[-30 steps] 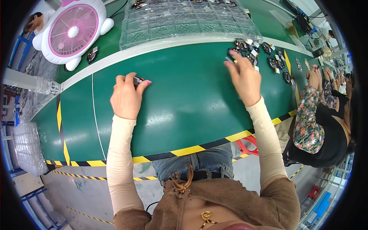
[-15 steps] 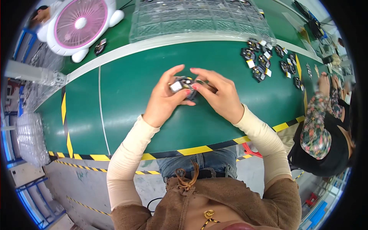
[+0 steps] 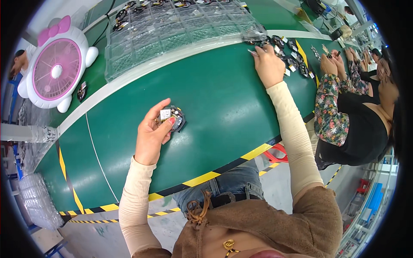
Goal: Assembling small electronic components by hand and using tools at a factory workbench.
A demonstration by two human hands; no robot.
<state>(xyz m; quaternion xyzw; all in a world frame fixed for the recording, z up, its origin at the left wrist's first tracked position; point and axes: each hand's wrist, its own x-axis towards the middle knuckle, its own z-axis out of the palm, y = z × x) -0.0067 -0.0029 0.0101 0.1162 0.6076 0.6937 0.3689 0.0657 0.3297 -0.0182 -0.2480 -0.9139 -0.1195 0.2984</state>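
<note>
Right hand (image 3: 269, 66) moved away, grip unclear, left hand (image 3: 148, 136) holding one black module (image 3: 177, 124), one fan (image 3: 56, 71)

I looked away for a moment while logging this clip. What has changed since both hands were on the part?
The right hand has let go of the round black part and moved right and forward to the cluster of black parts; whether it grips one is unclear. The left hand still holds that part. The fan and clear tray stay put, though the view has shifted.

A pink-and-white fan (image 3: 56, 71) is at left, a floral-sleeved co-worker (image 3: 357, 129) at right.
</note>
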